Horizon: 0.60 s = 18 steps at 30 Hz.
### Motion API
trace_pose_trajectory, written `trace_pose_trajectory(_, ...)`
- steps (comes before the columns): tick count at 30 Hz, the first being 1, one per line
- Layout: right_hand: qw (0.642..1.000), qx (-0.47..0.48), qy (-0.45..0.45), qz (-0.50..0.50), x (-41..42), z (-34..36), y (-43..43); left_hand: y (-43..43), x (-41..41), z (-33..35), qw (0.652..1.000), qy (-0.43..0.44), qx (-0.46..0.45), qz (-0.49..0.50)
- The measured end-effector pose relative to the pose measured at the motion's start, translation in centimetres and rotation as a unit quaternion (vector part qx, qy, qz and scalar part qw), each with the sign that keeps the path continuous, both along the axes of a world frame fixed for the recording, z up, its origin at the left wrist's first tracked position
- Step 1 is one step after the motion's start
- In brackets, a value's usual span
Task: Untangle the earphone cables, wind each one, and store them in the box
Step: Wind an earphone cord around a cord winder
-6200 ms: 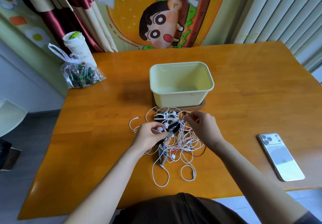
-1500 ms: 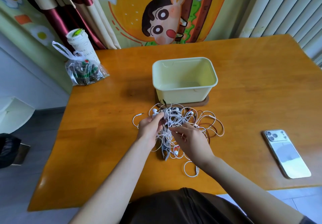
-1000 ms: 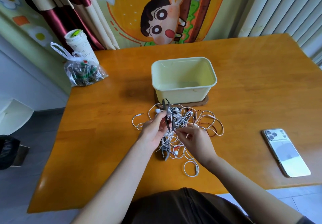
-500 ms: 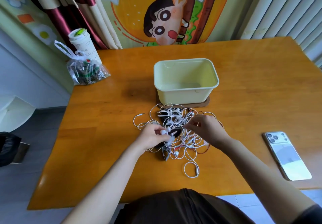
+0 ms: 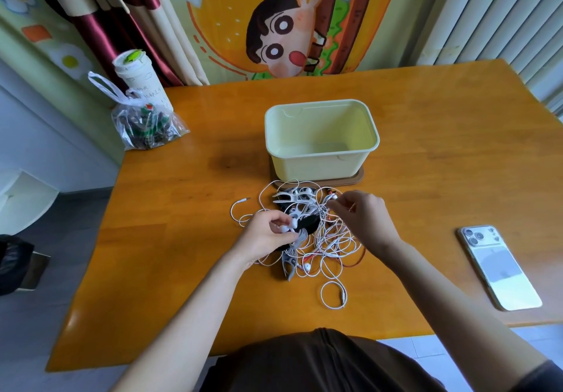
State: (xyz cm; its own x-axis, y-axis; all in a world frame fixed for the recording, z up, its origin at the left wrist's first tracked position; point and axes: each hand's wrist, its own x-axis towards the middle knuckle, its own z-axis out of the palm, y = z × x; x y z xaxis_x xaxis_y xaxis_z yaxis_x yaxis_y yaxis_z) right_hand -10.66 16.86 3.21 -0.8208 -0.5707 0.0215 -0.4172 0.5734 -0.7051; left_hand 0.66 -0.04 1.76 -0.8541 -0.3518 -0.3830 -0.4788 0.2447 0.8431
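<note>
A tangled heap of white earphone cables (image 5: 330, 244), with a few red strands and grey and black clips mixed in, lies on the wooden table (image 5: 182, 224) just in front of the pale yellow box (image 5: 320, 164). The box is open and nothing shows inside it. My left hand (image 5: 265, 236) grips white earbuds and cable at the heap's left side. My right hand (image 5: 365, 218) pinches a strand at the heap's upper right. One cable end forms a small loop (image 5: 333, 295) nearest to me.
The box stands on a brown mat (image 5: 353, 180). A white phone (image 5: 499, 266) lies face down at the right. A plastic bag (image 5: 146, 125) and a paper cup (image 5: 138, 78) stand at the table's far left corner. Curtains hang behind.
My right hand has shifted slightly up and right, drawing a strand away from the heap. My left hand keeps its hold on the earbuds in about the same place.
</note>
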Motion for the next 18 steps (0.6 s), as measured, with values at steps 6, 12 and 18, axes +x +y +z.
trace_pose_trajectory(6,0.998,-0.007,0.028,0.057,2.8,0.4,-0.7,0.4,-0.8,-0.7,0.993,-0.006,-0.002,0.119)
trace_pose_trajectory(12,0.995,-0.052,0.012,0.079,6.8,-1.6,-1.5,1.3,-2.0,0.2,0.940,0.040,0.226,0.253)
trace_pose_trajectory(18,0.991,-0.101,0.027,0.080,6.9,-1.5,-0.5,1.4,-1.6,1.3,0.879,0.073,0.381,0.277)
